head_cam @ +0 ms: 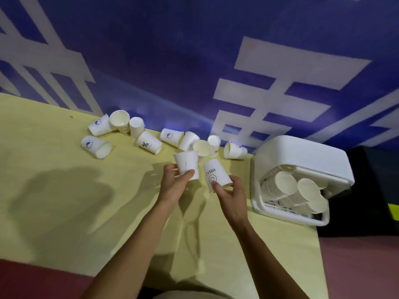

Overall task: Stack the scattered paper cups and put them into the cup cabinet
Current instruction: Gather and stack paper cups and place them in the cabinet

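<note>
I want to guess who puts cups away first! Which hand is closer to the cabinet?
Right. The right hand, holding the HELLO cup, is left of the cabinet; the left hand, holding a second cup, is farther left.

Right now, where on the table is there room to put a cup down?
The big bare patch of table lies left of the left hand, nearer you than the scattered cups. A narrow strip is bare between the right hand and the cabinet. By the wall it is crowded with cups.
</note>
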Action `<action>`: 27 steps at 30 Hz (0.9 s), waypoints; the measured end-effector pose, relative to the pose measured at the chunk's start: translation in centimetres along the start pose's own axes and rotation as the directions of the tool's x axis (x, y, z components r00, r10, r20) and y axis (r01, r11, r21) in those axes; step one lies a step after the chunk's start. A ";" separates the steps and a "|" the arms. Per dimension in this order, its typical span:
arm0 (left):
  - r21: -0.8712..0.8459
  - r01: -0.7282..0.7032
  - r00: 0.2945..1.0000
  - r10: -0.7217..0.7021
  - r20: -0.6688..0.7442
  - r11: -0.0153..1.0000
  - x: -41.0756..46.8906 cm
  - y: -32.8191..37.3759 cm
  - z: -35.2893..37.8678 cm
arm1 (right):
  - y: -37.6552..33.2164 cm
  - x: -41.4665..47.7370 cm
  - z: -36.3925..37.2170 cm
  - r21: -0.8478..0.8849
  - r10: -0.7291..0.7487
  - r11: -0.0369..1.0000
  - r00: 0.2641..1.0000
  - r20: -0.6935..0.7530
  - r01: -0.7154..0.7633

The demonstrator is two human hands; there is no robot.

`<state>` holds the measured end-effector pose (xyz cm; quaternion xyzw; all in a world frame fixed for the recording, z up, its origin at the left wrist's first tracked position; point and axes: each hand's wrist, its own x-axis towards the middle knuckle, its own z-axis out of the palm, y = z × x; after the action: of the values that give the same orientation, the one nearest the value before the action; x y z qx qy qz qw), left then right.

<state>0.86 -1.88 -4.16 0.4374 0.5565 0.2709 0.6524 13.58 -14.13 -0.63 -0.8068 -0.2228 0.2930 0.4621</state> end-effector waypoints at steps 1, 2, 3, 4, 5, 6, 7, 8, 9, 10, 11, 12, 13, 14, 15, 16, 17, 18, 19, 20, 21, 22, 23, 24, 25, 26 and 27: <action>0.007 -0.008 1.000 0.008 0.010 1.000 -1.0 -0.2 1.4 | 0.6 -0.1 -1.7 0.005 -0.009 1.000 1.000 0.004 0.009; 0.014 -0.011 1.000 0.011 0.017 1.000 -2.1 -0.6 2.9 | 1.3 -0.1 -3.3 0.012 -0.016 1.000 1.000 0.008 0.016; 0.018 -0.008 1.000 0.008 0.022 1.000 -3.3 -1.0 4.4 | 1.9 0.0 -5.1 0.021 -0.020 1.000 1.000 0.011 0.020; 0.016 -0.001 1.000 0.001 0.021 1.000 -4.4 -1.4 5.9 | 2.5 0.1 -6.8 0.028 -0.019 0.999 1.000 0.013 0.019; 0.011 0.004 1.000 -0.004 0.016 1.000 -5.5 -1.9 7.5 | 3.2 0.2 -8.5 0.043 -0.017 0.999 1.000 0.017 0.016; 0.004 0.007 1.000 -0.007 0.012 1.000 -6.6 -2.2 9.2 | 3.8 0.3 -10.3 0.067 -0.017 0.998 0.999 0.029 0.015; -0.005 0.010 1.000 -0.010 0.009 1.000 -7.5 -2.6 10.7 | 4.4 0.5 -12.1 0.092 -0.021 0.996 0.998 0.051 0.016; -0.012 0.010 1.000 -0.010 0.008 1.000 -8.2 -2.8 12.1 | 5.0 0.7 -13.8 0.113 -0.027 0.993 0.997 0.075 0.019; -0.018 0.007 1.000 -0.007 0.008 1.000 -8.8 -2.9 13.5 | 5.5 0.8 -15.4 0.130 -0.034 0.991 0.996 0.088 0.023; -0.021 0.001 1.000 -0.001 0.009 1.000 -9.5 -2.9 14.8 | 6.0 0.9 -16.9 0.150 -0.039 0.988 0.995 0.089 0.025; -0.022 -0.009 1.000 0.009 0.013 1.000 -10.0 -2.8 15.9 | 6.2 1.1 -18.4 0.177 -0.042 0.984 0.996 0.083 0.027; -0.015 -0.024 1.000 0.025 0.018 1.000 -10.5 -2.5 16.9 | 6.5 1.2 -19.6 0.206 -0.044 0.978 0.996 0.077 0.027; -0.001 -0.047 0.999 0.047 0.027 0.999 -10.9 -2.1 17.8 | 6.6 1.5 -20.6 0.235 -0.046 0.972 0.996 0.076 0.027; 0.011 -0.072 0.997 0.072 0.038 0.997 -11.1 -1.7 18.7 | 6.5 1.6 -21.5 0.258 -0.049 0.966 0.996 0.079 0.027; 0.019 -0.094 0.994 0.093 0.052 0.995 -11.2 -1.4 19.4 | 6.5 1.7 -22.3 0.276 -0.053 0.961 0.995 0.082 0.028; 0.028 -0.113 0.992 0.111 0.067 0.993 -11.2 -1.0 20.1 | 6.4 1.8 -22.9 0.293 -0.056 0.956 0.995 0.079 0.030; 0.042 -0.132 0.988 0.128 0.081 0.990 -11.2 -0.8 20.6 | 6.4 2.0 -23.5 0.310 -0.058 0.950 0.996 0.066 0.035; 0.056 -0.146 0.986 0.140 0.095 0.988 -11.2 -0.6 21.0 | 6.4 2.2 -24.0 0.326 -0.057 0.945 0.997 0.046 0.039; 0.069 -0.154 0.984 0.146 0.106 0.986 -11.2 -0.4 21.3 | 6.4 2.4 -24.5 0.337 -0.057 0.940 0.998 0.025 0.045; 0.080 -0.160 0.981 0.150 0.119 0.984 -11.1 -0.2 21.6 | 6.3 2.6 -24.9 0.346 -0.056 0.937 0.998 0.002 0.052; 0.093 -0.167 0.979 0.154 0.135 0.982 -11.0 0.0 21.9 | 6.3 2.9 -25.3 0.356 -0.058 0.932 0.998 -0.023 0.062; 0.109 -0.173 0.976 0.156 0.151 0.979 -10.9 0.2 22.2 | 6.3 3.2 -25.6 0.371 -0.060 0.926 0.997 -0.047 0.073; 0.129 -0.180 0.974 0.158 0.165 0.975 -10.8 0.4 22.5 | 6.3 3.6 -25.9 0.390 -0.059 0.917 0.996 -0.072 0.083; 0.149 -0.189 0.970 0.161 0.180 0.971 -10.8 0.6 22.7 | 6.2 3.9 -26.2 0.404 -0.062 0.910 0.993 -0.100 0.097; 0.164 -0.197 0.967 0.164 0.197 0.967 -10.7 0.8 22.9 | 6.2 4.2 -26.5 0.408 -0.067 0.906 0.989 -0.132 0.116; 0.176 -0.203 0.963 0.164 0.214 0.963 -10.7 0.9 23.0 | 6.0 4.4 -26.9 0.402 -0.077 0.905 0.983 -0.165 0.139; 0.187 -0.208 0.960 0.163 0.228 0.960 -10.6 0.9 23.0 | 6.0 4.6 -27.2 0.394 -0.088 0.905 0.977 -0.196 0.161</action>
<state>20.65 -16.59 1.77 0.5801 0.4659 0.2234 0.6297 35.91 -30.81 3.78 -0.6992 -0.1668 0.2313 0.6556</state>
